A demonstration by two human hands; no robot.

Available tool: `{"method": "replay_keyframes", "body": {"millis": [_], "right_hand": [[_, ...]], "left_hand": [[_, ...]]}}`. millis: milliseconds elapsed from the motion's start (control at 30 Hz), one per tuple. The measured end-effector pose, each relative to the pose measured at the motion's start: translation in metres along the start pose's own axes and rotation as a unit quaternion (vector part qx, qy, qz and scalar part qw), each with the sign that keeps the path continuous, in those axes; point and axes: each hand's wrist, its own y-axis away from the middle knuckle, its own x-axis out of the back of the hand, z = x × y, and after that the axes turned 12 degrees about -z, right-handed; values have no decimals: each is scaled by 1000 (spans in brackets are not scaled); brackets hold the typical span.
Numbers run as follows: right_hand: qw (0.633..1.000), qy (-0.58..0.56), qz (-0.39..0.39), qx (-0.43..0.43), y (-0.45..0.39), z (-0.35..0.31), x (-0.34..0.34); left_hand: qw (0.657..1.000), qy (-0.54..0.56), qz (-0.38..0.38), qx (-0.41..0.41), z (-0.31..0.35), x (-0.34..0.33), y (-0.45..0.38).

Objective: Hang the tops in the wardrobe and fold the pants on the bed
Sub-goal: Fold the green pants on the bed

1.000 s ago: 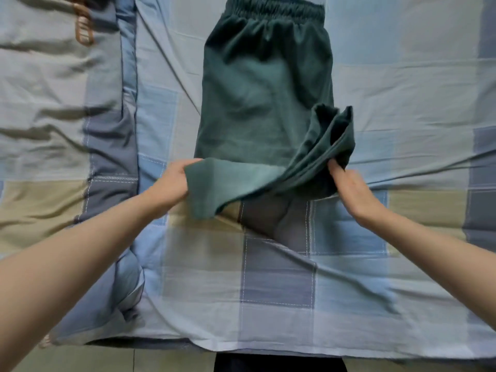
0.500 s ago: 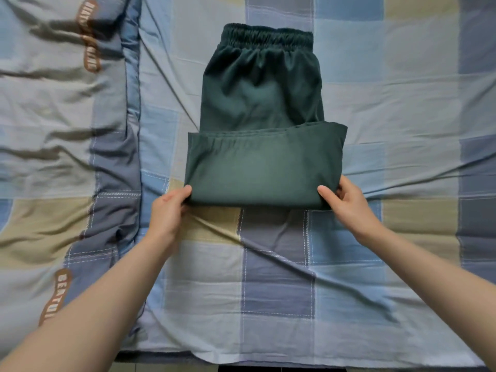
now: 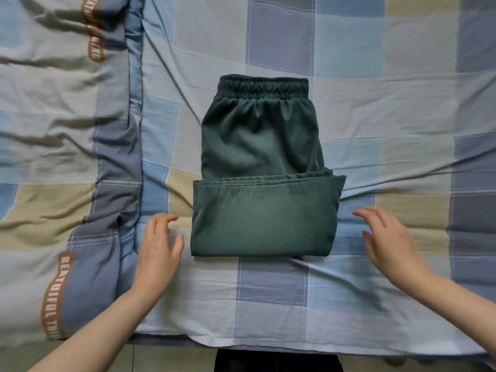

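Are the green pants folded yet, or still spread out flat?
Partly folded. The green pants have their leg ends doubled up over the upper part, waistband still uncovered. Both hands are off the cloth.

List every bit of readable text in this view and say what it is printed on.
"BEAUTUIFUL TRIU": white capitals on the lower brown band of the quilt; it reads so, but the end runs into a fold.
"...ING": the last letters on the upper brown band of the same quilt; the rest is creased and unreadable.
No text shows on the green pants or the checked bedsheet.
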Motion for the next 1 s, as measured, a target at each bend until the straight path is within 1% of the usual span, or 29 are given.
{"method": "replay_keyframes", "body": {"millis": [33,67,100,133,167,200,233,267,300,333,367,400,467,567,633,700,733,767,800,833,867,900,933,967,1000], "right_hand": [[992,104,21,71,-3,2,7],[972,185,14,140,-7,1,13],[948,254,0,194,-13,1,14],[924,304,-14,231,-20,1,15],[900,346,-23,262,-28,2,13],[876,390,-29,283,-38,3,10],[851,432,-34,295,-48,2,9],[830,464,-32,308,-60,3,8],[816,480,-33,320,-72,3,8],[808,487,-30,331,-83,1,8],[805,487,-26,337,-92,-2,9],[810,479,-28,339,-100,-4,8],[823,456,-50,336,-107,-8,6],[847,413,-86,323,-101,-9,7],[863,375,-108,320,-91,-10,14],[870,333,-154,331,-76,-10,24],[870,302,-194,337,-66,-10,28],[871,247,-261,335,-56,-11,31],[871,155,-339,321,-44,-15,35],[874,24,-393,285,-34,-17,38],[868,-123,-417,240,-25,-21,44],[851,-260,-411,199,-18,-26,50],[838,-367,-374,155,-14,-28,56],[827,-449,-324,103,-16,-27,58],[814,-512,-271,35,-21,-28,60]], "left_hand": [[992,-91,18,-88,-5,4,-4],[967,-181,24,-177,-10,7,-11],[926,-276,2,-257,-10,11,-19],[877,-361,-20,-318,-10,14,-29],[830,-433,-59,-348,-7,16,-38],[790,-479,-74,-375,-4,15,-49],[757,-517,-95,-389,2,15,-59],[726,-542,-88,-413,4,11,-71],[701,-568,-95,-420,9,12,-81],[684,-579,-90,-434,11,12,-93],[674,-591,-100,-431,15,16,-103],[670,-591,-92,-439,17,16,-112],[682,-580,-100,-435,19,19,-119],[717,-545,-131,-414,22,17,-111],[746,-506,-139,-409,26,22,-100],[764,-454,-163,-428,29,28,-84],[770,-420,-194,-440,29,29,-75],[783,-365,-244,-440,28,28,-64],[808,-278,-324,-407,25,28,-52],[830,-180,-409,-334,19,26,-42],[846,-79,-465,-248,13,28,-34],[864,7,-479,-159,11,28,-29],[885,76,-454,-73,10,31,-27],[900,147,-410,-9,11,33,-27],[902,237,-359,38,16,35,-29]]}}
